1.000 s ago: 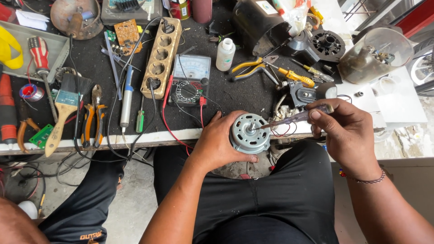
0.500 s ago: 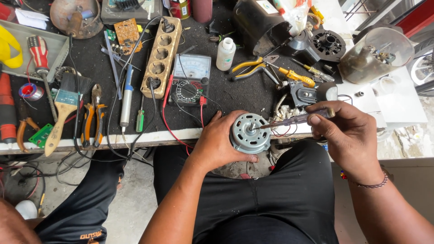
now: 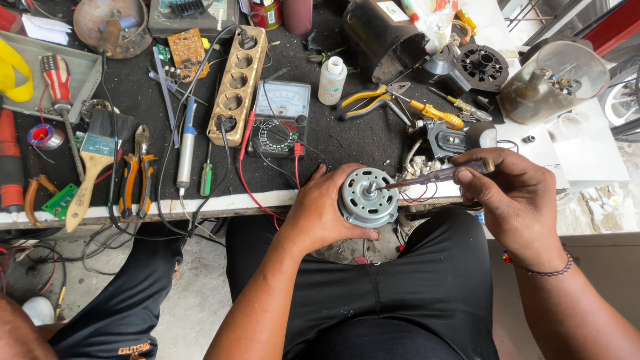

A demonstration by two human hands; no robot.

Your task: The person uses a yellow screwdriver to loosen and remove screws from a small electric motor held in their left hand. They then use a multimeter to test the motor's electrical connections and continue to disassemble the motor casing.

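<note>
My left hand (image 3: 319,212) grips a round grey electric motor (image 3: 368,197) just off the front edge of the workbench, above my lap. A screwdriver (image 3: 437,175) with a clear dark handle is pinched in my right hand (image 3: 517,193); its tip touches the motor's face near the centre shaft. Thin red and white wires (image 3: 420,193) trail from the motor toward the bench.
The black-topped workbench (image 3: 347,137) carries an analogue multimeter (image 3: 280,119) with red and black leads, a wooden socket strip (image 3: 239,83), yellow pliers (image 3: 373,100), orange pliers (image 3: 137,173), a paintbrush (image 3: 92,167), a soldering iron (image 3: 187,143), a white bottle (image 3: 331,80) and motor parts (image 3: 481,67).
The screwdriver tip has shifted slightly on the motor face and my right hand has edged a little. The motor stays in my left hand.
</note>
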